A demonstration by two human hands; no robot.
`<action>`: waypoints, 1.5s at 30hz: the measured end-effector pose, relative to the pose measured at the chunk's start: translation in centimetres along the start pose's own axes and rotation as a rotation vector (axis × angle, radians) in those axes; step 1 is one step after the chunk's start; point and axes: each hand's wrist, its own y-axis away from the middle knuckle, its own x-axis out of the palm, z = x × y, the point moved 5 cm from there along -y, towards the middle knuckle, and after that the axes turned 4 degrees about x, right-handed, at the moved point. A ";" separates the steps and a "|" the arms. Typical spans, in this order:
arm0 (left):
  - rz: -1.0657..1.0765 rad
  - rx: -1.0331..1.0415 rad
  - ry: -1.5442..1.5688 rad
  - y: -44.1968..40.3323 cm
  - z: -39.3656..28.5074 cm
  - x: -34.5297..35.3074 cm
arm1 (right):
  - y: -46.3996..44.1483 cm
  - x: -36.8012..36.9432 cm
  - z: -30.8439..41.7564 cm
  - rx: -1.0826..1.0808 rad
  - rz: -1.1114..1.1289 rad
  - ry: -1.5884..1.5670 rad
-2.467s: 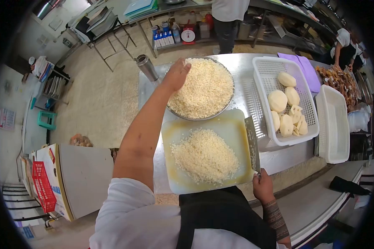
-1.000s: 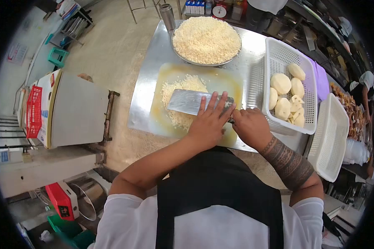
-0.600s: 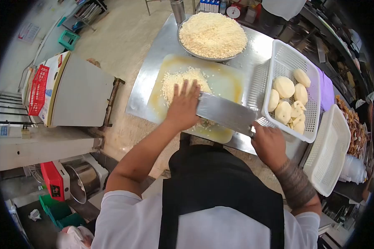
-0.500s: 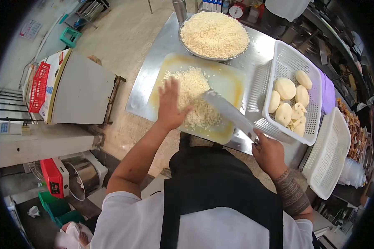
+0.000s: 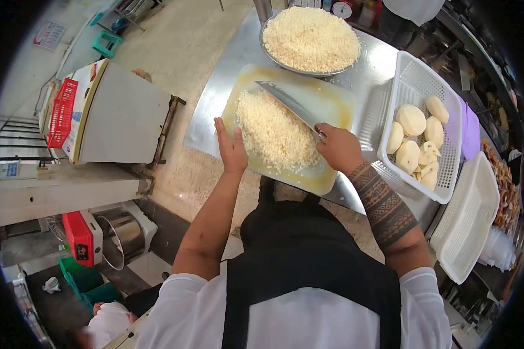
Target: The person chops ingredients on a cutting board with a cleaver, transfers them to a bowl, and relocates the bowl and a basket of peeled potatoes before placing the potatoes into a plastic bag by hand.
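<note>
My right hand grips the handle of a kitchen knife. Its broad blade lies along the far right side of a heap of finely chopped pale pieces, probably potato. At the heap's left edge is my left hand, open, its fingers stretched out and thumb apart, holding nothing. Whether it touches the pieces I cannot tell. Beneath the heap is a whitish cutting board with yellow-brown stained edges. Beyond it, a round metal bowl is piled high with similar chopped pieces.
Right of the board, a white perforated basket holds several peeled potatoes, some of them cut. Another white basket stands farther right. All the chopping gear rests on a metal table. A person stands beyond the table.
The knife has swung from the heap's right side to its far side, blade now pointing up and left. My left hand has drawn back from over the pieces to their left edge. The heap is more compact.
</note>
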 end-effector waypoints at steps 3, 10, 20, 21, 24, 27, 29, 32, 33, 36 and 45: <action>0.018 -0.018 0.071 0.0 -0.4 -0.2 | 1.3 -0.9 0.0 -0.038 0.012 -0.098; 0.324 0.443 -0.239 3.1 -7.6 1.9 | 11.0 -2.8 -5.3 0.392 0.015 -0.640; 0.537 0.704 -0.448 6.6 -8.9 7.6 | 14.5 3.7 -7.2 0.610 -0.027 -0.818; 0.471 0.697 -0.493 6.6 -8.9 7.7 | 14.2 4.5 -7.0 0.599 0.003 -0.828; 0.355 0.557 -0.583 6.9 -9.1 8.1 | 12.4 5.9 -4.9 0.529 0.066 -0.775; 0.299 0.423 -0.507 7.0 -9.9 7.9 | 10.2 10.4 -4.7 0.369 0.045 -0.616; 0.288 0.386 -0.430 6.6 -10.5 7.7 | 8.7 10.8 -2.5 0.312 0.033 -0.658; 0.289 0.382 -0.364 6.1 -10.8 7.5 | 6.7 12.4 -1.2 0.249 0.093 -0.689; 0.282 0.388 -0.349 5.9 -10.4 7.5 | 6.3 12.4 -0.8 0.245 0.148 -0.706; 0.261 0.388 -0.311 5.7 -10.2 7.4 | 5.8 9.8 1.0 0.278 0.363 -0.805; 0.299 0.406 -0.281 5.3 -14.7 5.9 | 8.0 7.2 1.4 0.278 0.347 -1.010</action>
